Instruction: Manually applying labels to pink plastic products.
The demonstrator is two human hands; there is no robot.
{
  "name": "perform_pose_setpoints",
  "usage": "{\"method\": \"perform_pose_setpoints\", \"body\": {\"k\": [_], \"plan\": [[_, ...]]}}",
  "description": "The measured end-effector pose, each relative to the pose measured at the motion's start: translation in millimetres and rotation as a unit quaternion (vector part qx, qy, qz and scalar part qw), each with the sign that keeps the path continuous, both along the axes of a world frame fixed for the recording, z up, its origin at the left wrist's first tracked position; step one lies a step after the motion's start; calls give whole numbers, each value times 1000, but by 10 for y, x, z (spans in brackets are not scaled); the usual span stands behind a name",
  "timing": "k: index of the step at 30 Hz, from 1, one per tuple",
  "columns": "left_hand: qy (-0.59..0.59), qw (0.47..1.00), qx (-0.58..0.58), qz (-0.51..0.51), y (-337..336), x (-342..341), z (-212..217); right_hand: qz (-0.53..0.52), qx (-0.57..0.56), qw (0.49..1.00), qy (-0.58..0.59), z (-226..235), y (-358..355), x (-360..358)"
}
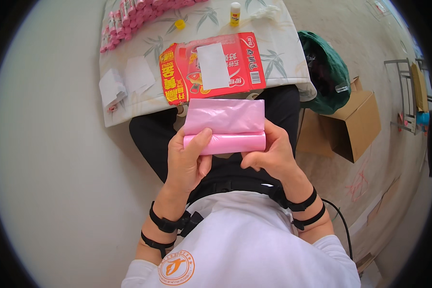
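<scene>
A roll of pink plastic bags (237, 143) lies level between my hands above my lap, its loose flap (225, 115) spread out on the far side. My left hand (185, 161) grips the left end, thumb pressed on top of the roll. At the right end my right hand (277, 152) holds it too, some fingers behind the film and the thumb below. Beyond the roll, a white paper slip (214, 66) rests on a flattened red printed cardboard (247, 60) at the table's near edge.
A glue stick (234, 15) stands on the table (273, 29) near a yellow cap (179, 24). Pink rolls (134, 17) are piled at the far left; white papers (112, 89) lie nearer. Right of the table are a green bag-lined bin (338, 72) and an open cardboard box (357, 122).
</scene>
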State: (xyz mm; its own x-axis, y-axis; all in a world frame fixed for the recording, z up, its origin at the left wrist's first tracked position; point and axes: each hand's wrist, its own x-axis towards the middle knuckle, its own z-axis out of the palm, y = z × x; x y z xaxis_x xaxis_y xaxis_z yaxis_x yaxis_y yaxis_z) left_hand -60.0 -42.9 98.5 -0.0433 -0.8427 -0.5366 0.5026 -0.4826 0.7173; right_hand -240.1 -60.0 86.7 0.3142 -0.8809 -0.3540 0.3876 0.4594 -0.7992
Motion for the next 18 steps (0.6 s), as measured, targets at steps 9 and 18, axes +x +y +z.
{"method": "perform_pose_setpoints", "body": {"k": [9,18], "plan": [[-66,973,-217,-52,-1,53,-172,10,126,992,-7,-41,-48,-21],[126,992,-7,2,26,152,-178,15,-87,996,-30,-152,-39,-23]]}}
